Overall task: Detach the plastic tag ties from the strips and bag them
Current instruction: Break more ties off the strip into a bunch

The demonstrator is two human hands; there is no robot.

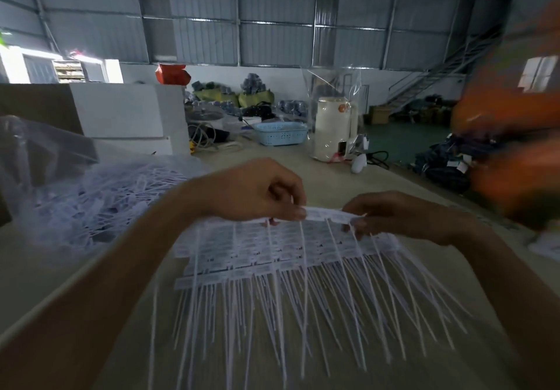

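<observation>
A white plastic strip (pixel 325 215) of tag ties is held up between both hands above the table. My left hand (pixel 257 191) pinches its left end with thumb and fingers. At the strip's right end my right hand (pixel 403 215) grips it. Long thin tie tails hang down from the strip toward me. Under it a stack of more tag-tie strips (pixel 242 247) lies flat on the table, tails (pixel 303 314) fanned toward the near edge. A clear plastic bag (pixel 75 195) full of loose detached ties lies at the left.
A white box (pixel 127 110) stands behind the bag. Farther back on the table (pixel 333 174) are a blue basket (pixel 280 133) and a white appliance (pixel 331 128) in clear wrap. A blurred person in orange (pixel 509 135) is at the right edge.
</observation>
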